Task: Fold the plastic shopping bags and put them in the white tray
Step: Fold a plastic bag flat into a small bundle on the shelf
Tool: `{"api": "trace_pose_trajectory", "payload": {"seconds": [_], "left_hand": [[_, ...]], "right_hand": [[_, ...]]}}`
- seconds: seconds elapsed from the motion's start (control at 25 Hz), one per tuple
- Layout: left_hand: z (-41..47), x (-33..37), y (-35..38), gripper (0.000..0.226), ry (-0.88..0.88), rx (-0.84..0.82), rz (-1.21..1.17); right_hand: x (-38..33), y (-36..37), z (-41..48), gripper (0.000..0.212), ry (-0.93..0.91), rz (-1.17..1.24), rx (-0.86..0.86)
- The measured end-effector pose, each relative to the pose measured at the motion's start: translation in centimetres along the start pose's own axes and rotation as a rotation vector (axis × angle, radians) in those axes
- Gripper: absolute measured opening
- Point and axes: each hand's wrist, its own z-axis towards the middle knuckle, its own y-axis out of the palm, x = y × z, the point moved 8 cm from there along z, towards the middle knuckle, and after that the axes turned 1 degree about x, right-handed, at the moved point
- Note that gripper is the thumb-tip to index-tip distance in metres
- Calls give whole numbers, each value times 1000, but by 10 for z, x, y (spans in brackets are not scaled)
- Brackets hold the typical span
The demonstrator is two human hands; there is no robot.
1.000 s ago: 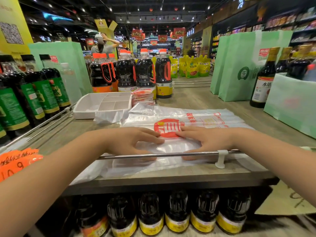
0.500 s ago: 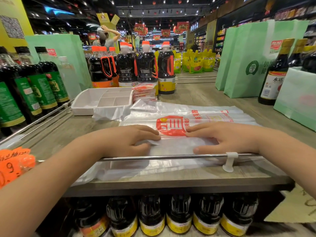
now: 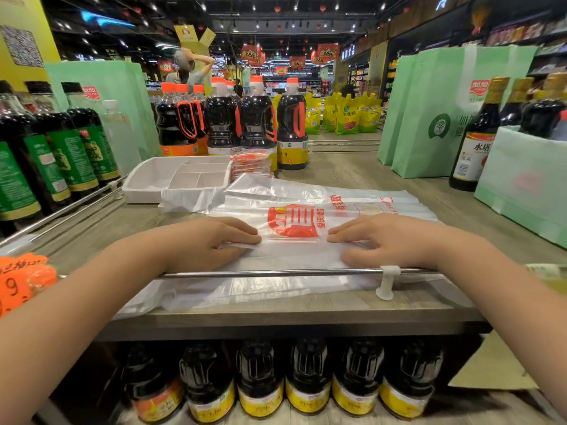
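Both the left hand [image 3: 211, 243] and right hand [image 3: 386, 240] lie flat, fingers straight, smoothing the plastic shopping bag [image 3: 291, 256] at the near edge of the shelf [image 3: 383, 176], short of the white tray [image 3: 144, 182] at its far left; folding probably next needs one end pinched and turned over.

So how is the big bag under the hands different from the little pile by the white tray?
The big bag lies spread long and flat; the little pile is small pieces stacked up. The left hand and right hand press on the big bag; nothing touches the little pile. The big bag is near the front rail, the little pile farther back beside the white tray. Both show red print.
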Motion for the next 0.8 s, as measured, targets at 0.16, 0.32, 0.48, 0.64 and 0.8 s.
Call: {"api": "trace_pose_trajectory", "payload": {"seconds": [0.16,0.32,0.48,0.64,0.8], "left_hand": [[-1,-2,2,40,-19,-13,-12],[-5,2,-9,34,-2,43,-98],[-13,-4,-22,33,-20,128,-232],[-20,-8,-16,43,-16,-7,-340],[-19,-5,-16,49,-20,-9,-369]], "right_hand": [[7,5,3,46,20,18,0],[14,-3,-5,35,44,57,52],[26,-15,-23,27,68,136,160],[37,-23,-36,19,72,190,212],[38,-22,-35,33,85,125,254]]}}
